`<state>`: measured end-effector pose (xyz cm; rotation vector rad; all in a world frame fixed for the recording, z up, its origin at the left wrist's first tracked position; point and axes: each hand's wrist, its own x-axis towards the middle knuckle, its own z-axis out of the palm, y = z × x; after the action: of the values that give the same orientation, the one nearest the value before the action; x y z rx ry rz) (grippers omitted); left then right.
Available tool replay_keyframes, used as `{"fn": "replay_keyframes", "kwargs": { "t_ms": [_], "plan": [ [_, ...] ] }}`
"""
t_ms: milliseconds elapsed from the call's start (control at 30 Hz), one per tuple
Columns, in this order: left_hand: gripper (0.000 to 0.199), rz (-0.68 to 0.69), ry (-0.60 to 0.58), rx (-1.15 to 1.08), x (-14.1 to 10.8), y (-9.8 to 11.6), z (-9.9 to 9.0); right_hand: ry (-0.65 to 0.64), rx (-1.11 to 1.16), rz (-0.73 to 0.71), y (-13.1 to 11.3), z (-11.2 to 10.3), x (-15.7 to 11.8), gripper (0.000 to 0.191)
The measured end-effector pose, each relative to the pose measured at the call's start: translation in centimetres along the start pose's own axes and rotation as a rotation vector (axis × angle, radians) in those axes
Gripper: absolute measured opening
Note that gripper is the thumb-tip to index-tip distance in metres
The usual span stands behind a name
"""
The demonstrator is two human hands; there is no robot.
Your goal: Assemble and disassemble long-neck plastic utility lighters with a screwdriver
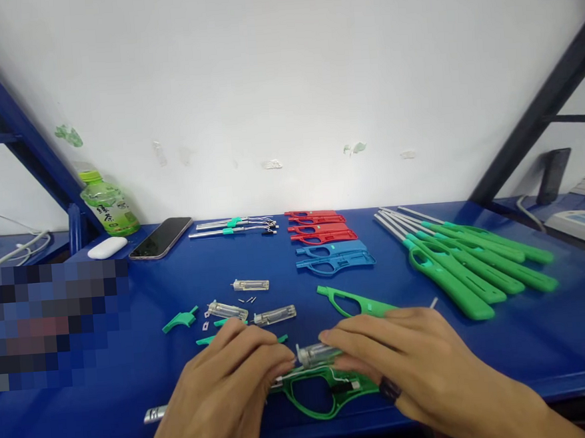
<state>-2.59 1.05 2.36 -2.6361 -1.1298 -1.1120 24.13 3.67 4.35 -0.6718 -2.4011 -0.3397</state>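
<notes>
Near the table's front edge lies an open green lighter shell [319, 414] with a wire and a black part inside, and a metal tube [154, 414] reaching out to the left. My right hand [407, 354] grips a clear fuel tank [316, 355] just above the shell. My left hand [228, 383] is closed at the tank's left end, over the tube; what its fingertips hold is too small to make out. Behind my hands are more clear tanks [275, 315], teal trigger pieces [180, 319] and another green shell half [361, 302].
Finished-looking green lighters [457, 274] fan out at the right. Red shells [321, 234], blue shells [335, 259] and metal rods with wires [218, 232] lie at the back. A phone [161, 238], a white case [107, 248] and a green bottle [108, 205] stand left.
</notes>
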Motion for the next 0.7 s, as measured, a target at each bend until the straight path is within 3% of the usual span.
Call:
{"fn": "replay_keyframes", "kwargs": {
  "t_ms": [167, 300, 433, 700],
  "plan": [
    [0.023, -0.064, 0.087, 0.256, -0.1, -1.6, -1.3, -0.098, -0.007, 0.106, 1.1, 1.0, -0.6, 0.025],
    [0.036, -0.125, -0.010, 0.385, -0.8, -2.7, -1.6, -0.185, 0.008, 0.179, 1.6, 1.5, -1.2, 0.020],
    [0.042, -0.099, -0.105, 0.474, -1.1, -2.9, -1.3, -0.243, -0.004, 0.191, 1.7, 1.5, -1.3, 0.023],
    [0.028, -0.078, -0.078, 0.391, -3.2, -1.4, -1.7, -0.289, -0.014, 0.191, 2.0, 1.8, -1.8, 0.028]
  ]
}}
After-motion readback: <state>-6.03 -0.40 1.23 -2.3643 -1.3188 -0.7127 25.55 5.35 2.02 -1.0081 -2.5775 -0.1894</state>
